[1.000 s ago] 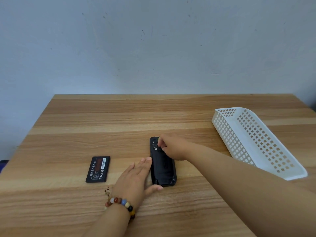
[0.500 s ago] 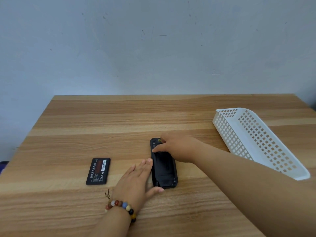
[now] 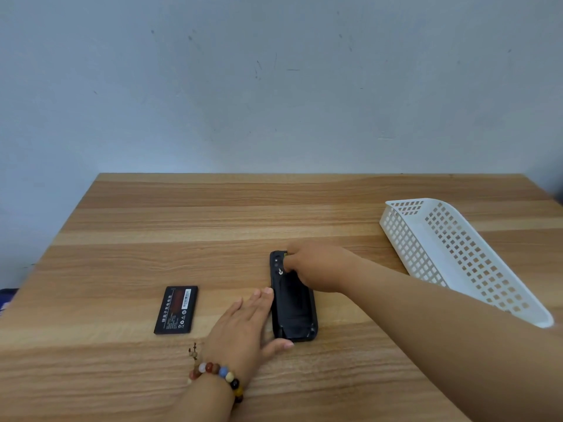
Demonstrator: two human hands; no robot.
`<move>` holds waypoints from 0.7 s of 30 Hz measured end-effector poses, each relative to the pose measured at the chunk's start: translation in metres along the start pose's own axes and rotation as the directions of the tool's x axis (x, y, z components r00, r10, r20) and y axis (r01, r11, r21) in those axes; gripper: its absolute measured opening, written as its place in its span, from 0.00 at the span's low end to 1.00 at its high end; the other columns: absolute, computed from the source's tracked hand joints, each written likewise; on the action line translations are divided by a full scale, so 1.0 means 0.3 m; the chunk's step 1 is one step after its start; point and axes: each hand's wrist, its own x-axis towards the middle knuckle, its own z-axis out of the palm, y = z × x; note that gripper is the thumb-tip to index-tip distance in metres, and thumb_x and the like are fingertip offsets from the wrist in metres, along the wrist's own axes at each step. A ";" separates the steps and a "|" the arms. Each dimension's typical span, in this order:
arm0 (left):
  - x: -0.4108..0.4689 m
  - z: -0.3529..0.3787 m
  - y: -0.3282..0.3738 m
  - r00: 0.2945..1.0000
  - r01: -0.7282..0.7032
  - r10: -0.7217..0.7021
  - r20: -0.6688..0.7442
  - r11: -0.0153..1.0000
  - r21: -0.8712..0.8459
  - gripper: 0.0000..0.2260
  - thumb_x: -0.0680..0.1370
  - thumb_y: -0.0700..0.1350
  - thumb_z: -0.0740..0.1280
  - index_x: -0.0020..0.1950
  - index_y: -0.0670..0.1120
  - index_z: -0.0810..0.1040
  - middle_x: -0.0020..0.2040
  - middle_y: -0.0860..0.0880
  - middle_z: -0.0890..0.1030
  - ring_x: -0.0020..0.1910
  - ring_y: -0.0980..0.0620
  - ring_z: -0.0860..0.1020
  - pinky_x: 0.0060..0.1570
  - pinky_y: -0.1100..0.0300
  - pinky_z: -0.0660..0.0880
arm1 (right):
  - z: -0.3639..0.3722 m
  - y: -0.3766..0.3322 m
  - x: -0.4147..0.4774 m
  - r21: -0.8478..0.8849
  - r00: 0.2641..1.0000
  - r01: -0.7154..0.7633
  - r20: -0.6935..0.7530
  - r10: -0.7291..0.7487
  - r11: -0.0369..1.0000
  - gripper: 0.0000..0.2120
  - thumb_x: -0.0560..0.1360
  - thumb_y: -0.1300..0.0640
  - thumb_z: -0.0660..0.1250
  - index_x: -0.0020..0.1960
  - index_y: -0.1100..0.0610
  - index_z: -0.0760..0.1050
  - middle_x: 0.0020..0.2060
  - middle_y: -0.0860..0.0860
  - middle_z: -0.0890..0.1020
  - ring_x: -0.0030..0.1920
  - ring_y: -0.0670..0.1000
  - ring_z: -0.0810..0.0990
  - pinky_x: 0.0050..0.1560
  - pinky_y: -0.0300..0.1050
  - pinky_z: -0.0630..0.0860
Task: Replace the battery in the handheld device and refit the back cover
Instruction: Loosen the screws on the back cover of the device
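The black handheld device [image 3: 294,312] lies back-up on the wooden table [image 3: 213,223], its long axis pointing away from me. My left hand [image 3: 240,327] lies flat against the device's left side, fingers straight, thumb at the near bottom corner. My right hand [image 3: 316,266] covers the device's far end with curled fingers, gripping the top edge beside a small silver knob [image 3: 279,271]. What the fingertips hold there is hidden. A loose black battery [image 3: 176,309] with a label lies flat to the left of my left hand.
A white perforated plastic basket [image 3: 402,239] stands tilted at the right side of the table. A beaded bracelet [image 3: 219,373] circles my left wrist. A pale wall rises right behind the table's far edge.
My right hand's fingers, stretched across the device's top half a second ago, have drawn back to the right, uncovering the silver knob. The left hand, device and battery stay put.
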 end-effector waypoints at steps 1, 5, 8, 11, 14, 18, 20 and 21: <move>0.000 0.000 -0.001 1.000 0.001 -0.001 0.005 1.000 0.000 0.55 0.52 0.78 0.27 0.74 0.51 0.41 0.75 0.56 0.49 0.64 0.66 0.41 0.65 0.66 0.37 | 0.001 0.007 -0.001 0.081 0.999 -0.024 -0.034 0.027 0.996 0.18 0.78 0.64 0.55 0.65 0.54 0.72 0.61 0.52 0.74 0.58 0.55 0.75 0.49 0.45 0.71; 0.003 -0.001 -0.003 1.000 0.000 0.000 0.002 1.000 -0.004 0.55 0.51 0.78 0.26 0.74 0.52 0.41 0.74 0.57 0.48 0.65 0.66 0.41 0.65 0.66 0.37 | 0.010 0.066 -0.032 0.388 0.932 -0.196 -0.212 0.295 0.901 0.15 0.76 0.64 0.57 0.59 0.57 0.77 0.58 0.53 0.80 0.59 0.53 0.77 0.58 0.45 0.72; 0.006 -0.001 -0.003 1.000 -0.009 0.009 0.005 1.000 0.011 0.56 0.50 0.78 0.25 0.74 0.52 0.41 0.69 0.61 0.43 0.65 0.67 0.40 0.65 0.66 0.36 | 0.036 0.079 -0.073 0.284 0.962 -0.183 -0.146 0.231 0.941 0.15 0.78 0.61 0.58 0.63 0.55 0.75 0.60 0.51 0.79 0.61 0.51 0.76 0.61 0.43 0.71; 0.007 0.016 -0.015 1.000 -0.008 0.008 -0.011 1.000 -0.005 0.55 0.53 0.78 0.27 0.74 0.51 0.43 0.72 0.58 0.46 0.66 0.66 0.43 0.66 0.67 0.36 | 0.045 0.078 -0.068 0.118 0.987 -0.100 -0.116 0.114 0.988 0.19 0.79 0.57 0.59 0.69 0.54 0.67 0.67 0.51 0.73 0.66 0.53 0.71 0.66 0.46 0.68; 0.012 0.020 -0.019 0.998 -0.020 0.021 -0.059 1.000 0.010 0.51 0.59 0.78 0.32 0.73 0.49 0.49 0.72 0.56 0.54 0.68 0.63 0.51 0.66 0.67 0.40 | 0.038 0.097 -0.032 0.146 0.996 -0.044 -0.070 0.055 0.988 0.18 0.79 0.52 0.55 0.66 0.51 0.72 0.63 0.52 0.76 0.64 0.55 0.74 0.64 0.50 0.71; 0.005 0.010 -0.011 1.000 -0.009 0.008 -0.019 1.000 -0.014 0.55 0.51 0.78 0.26 0.73 0.52 0.41 0.70 0.60 0.43 0.65 0.66 0.40 0.65 0.68 0.35 | 0.019 0.110 -0.006 -0.100 0.997 0.060 -0.041 -0.064 0.993 0.17 0.79 0.51 0.53 0.62 0.53 0.75 0.58 0.53 0.79 0.59 0.56 0.76 0.59 0.51 0.73; 0.006 0.009 -0.012 1.000 -0.002 0.002 -0.010 1.000 -0.014 0.55 0.51 0.78 0.26 0.73 0.52 0.41 0.74 0.58 0.46 0.65 0.67 0.40 0.65 0.67 0.34 | 0.012 0.097 -0.006 -0.147 0.999 0.040 -0.031 -0.045 0.988 0.15 0.79 0.58 0.55 0.63 0.57 0.72 0.58 0.53 0.78 0.57 0.56 0.77 0.56 0.52 0.76; 0.005 0.006 -0.011 1.000 -0.001 0.001 -0.013 1.000 -0.018 0.55 0.51 0.78 0.26 0.74 0.52 0.41 0.74 0.57 0.47 0.64 0.67 0.40 0.65 0.67 0.34 | 0.015 0.093 -0.006 -0.158 0.998 0.046 -0.038 -0.053 0.986 0.14 0.79 0.61 0.56 0.63 0.58 0.71 0.58 0.53 0.79 0.56 0.56 0.78 0.54 0.53 0.77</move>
